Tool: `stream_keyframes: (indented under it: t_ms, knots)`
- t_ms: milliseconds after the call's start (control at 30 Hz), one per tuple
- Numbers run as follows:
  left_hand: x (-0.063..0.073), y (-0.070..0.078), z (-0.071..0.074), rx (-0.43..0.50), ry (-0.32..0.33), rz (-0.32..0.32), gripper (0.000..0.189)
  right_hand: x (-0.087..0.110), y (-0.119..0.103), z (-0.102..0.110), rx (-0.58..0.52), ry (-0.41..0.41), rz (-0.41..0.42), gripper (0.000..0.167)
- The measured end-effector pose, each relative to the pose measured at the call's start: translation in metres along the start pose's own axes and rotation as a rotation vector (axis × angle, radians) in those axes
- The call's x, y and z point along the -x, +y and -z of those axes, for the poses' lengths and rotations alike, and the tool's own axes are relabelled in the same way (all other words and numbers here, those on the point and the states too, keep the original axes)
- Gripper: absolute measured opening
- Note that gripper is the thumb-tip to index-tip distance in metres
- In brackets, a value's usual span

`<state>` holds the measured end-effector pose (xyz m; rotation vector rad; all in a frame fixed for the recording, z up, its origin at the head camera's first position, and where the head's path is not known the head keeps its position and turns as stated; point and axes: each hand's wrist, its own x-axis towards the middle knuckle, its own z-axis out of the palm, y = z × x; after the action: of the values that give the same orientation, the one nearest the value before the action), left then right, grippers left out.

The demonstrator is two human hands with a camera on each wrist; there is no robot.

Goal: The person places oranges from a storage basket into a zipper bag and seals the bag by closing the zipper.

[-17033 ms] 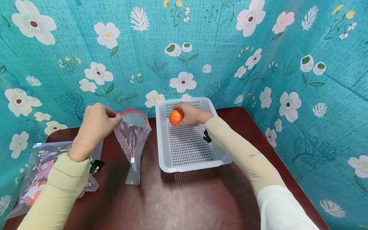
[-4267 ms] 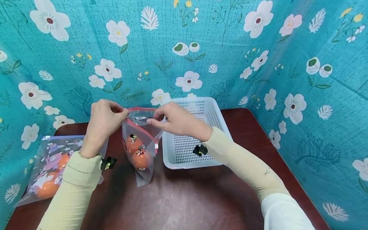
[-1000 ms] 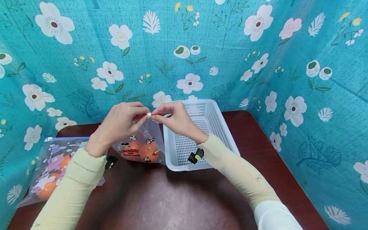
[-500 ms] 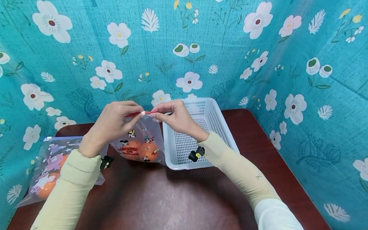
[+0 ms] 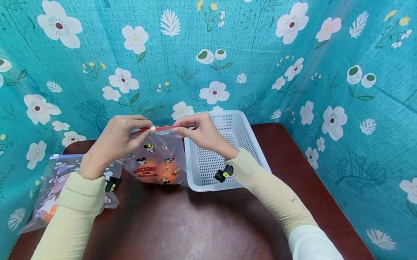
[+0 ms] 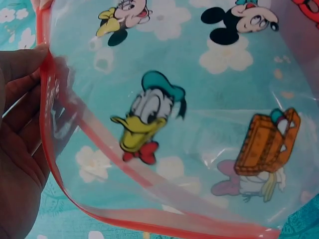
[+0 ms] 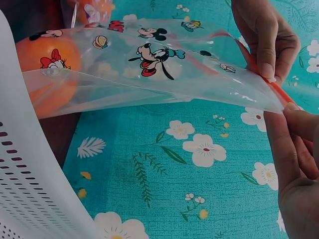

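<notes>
A clear cartoon-print zip bag (image 5: 167, 149) with a red zip stands on the table, oranges (image 5: 168, 171) at its bottom. My left hand (image 5: 119, 137) pinches the zip at its small white slider (image 5: 153, 128). Just to the right, thumb and fingers of my right hand (image 5: 205, 133) pinch the right end of the red strip, drawn straight between both hands. In the left wrist view, the red edges (image 6: 134, 226) part on the side beyond my left hand (image 6: 22, 114). The right wrist view has both hands at the strip and an orange (image 7: 52, 74) inside the plastic.
A white perforated basket (image 5: 209, 188) stands right of the bag, under my right forearm. Another printed bag (image 5: 61, 181) with a purple zip and orange contents lies at the left, partly behind my left sleeve. A flowered curtain (image 5: 232, 53) borders the dark red table (image 5: 190, 226).
Earlier my right hand held an orange over the basket and the red-zip bag hung flat. Oranges then lay in it. Over the last second my left hand and the slider moved left along the zip.
</notes>
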<state>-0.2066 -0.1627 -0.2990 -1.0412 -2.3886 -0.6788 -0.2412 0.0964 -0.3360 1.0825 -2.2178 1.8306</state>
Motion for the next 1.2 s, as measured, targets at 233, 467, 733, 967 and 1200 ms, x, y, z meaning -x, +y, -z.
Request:
stream_keyframes:
  t_ms: [233,467,733,967,1200]
  knots:
    - [0.003,-0.005,0.002,0.006,-0.013,0.024,0.017,0.002,0.001,0.005,0.038,-0.01,0.029,0.008]
    - [0.007,-0.013,0.007,0.013,-0.018,-0.004,0.015,0.002,0.002,0.008,0.044,-0.013,0.039,0.008]
    - [0.01,-0.016,0.013,0.025,-0.015,-0.001,0.016,0.002,-0.002,0.011,0.041,-0.003,0.018,0.01]
    - [0.009,-0.019,0.015,0.033,-0.019,0.0,0.018,0.001,-0.001,0.014,0.041,0.009,0.011,0.011]
    - [0.012,-0.024,0.016,-0.005,-0.011,-0.006,0.017,0.002,-0.001,0.015,0.033,-0.006,0.017,0.011]
